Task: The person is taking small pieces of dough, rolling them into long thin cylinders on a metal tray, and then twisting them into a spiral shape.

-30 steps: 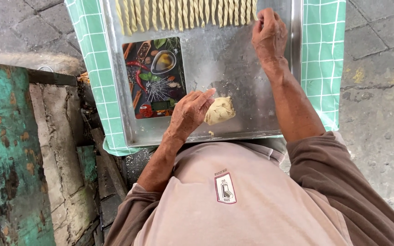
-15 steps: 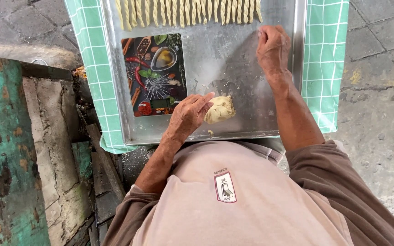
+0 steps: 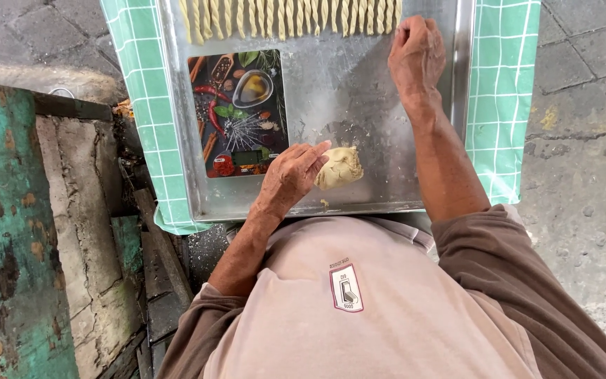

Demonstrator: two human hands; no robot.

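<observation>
Now, the left hand (image 3: 290,177) is resting its fingers against the lump of dough (image 3: 339,167), cupping its near side rather than squeezing it, with the lump sitting on the metal tray (image 3: 359,105) close to the front edge. Up at the far right, the right hand (image 3: 416,55) is curled loosely over the end of the row of twisted dough strips (image 3: 289,17); its fingers look bent around something small, though from this angle I cannot tell whether they actually pinch a strip or just press on the tray. Here is the risk as I see it: that lump sits near the tray's front lip, so a firm push from the left hand could roll it off toward the person's lap. The right hand is crowding the last strips, and a careless drag could flatten or untwist them, or smear two together. The picture-printed kitchen scale (image 3: 238,112) lies just beside the left hand, and a stray elbow or sleeve might nudge it. The tray itself rests on a green checked cloth (image 3: 503,84), which overhangs the bench, so leaning hard could shift everything.
</observation>
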